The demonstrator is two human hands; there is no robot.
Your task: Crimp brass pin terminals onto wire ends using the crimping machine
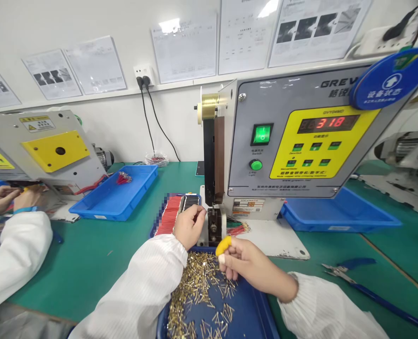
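L hand (pixel 189 227) is up by the crimp die (pixel 214 225) of the bench crimper (pixel 286 141), fingers bunched in a narrow grip just beside the tray of red wires (pixel 170 215); can't tell if it holds anything. R hand (pixel 253 270) hovers over the blue tray of loose brass terminals (pixel 195 287), thumb and forefinger in a narrow pinch, yellow finger cot (pixel 223 246) on the forefinger, white finger cot (pixel 222 258) on the thumb; can't tell if anything's between them.

Crimper panel: brand reads "GREW…", rest hidden behind a round blue status tag (pixel 390 77) w/ up arrow & "设备状态". Red display (pixel 328 123) shows 318 on yellow panel. Green rocker switch (pixel 261 134) marked "Switch", green button (pixel 255 165) marked "Light".

Red-green wire bunch (pixel 237 229) lies on the crimper's white base, right of the die. Blue-handled pliers (pixel 371 292) lie on the green worktop (pixel 89 268), far right. Empty-looking blue tray (pixel 339 216) behind the crimper; another blue tray (pixel 115 192) holds a small red wire bunch (pixel 124 178). Far left, a co-worker's hands (pixel 13 199) work at a 2nd machine (pixel 43 146) w/ yellow plate & warning label.
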